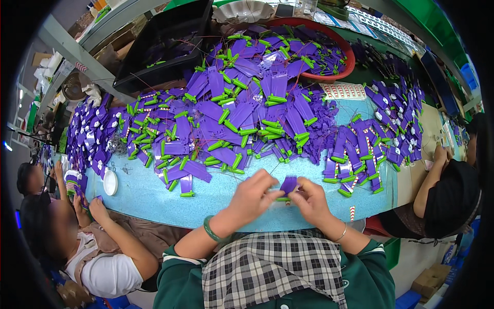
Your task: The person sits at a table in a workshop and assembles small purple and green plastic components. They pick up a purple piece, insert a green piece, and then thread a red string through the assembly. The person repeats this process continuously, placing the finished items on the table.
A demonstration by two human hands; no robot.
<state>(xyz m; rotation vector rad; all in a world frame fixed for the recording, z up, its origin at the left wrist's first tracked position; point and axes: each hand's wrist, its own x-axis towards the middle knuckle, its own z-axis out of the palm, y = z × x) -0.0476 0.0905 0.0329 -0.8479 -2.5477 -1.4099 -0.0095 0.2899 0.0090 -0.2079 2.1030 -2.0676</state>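
At the person's twelve o'clock, the right hand [312,202] pinches a purple, green-ended plate [289,184]; the left hand [253,194] curls beside it, grip unclear. Strip-marked plates [338,159] at two seem further along; eleven's heap [239,114] looks unfinished.

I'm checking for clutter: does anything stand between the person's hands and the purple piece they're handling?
Nothing visible does: the right hand holds the purple piece, with the left hand close beside it. The pile of purple parts lies beyond them.
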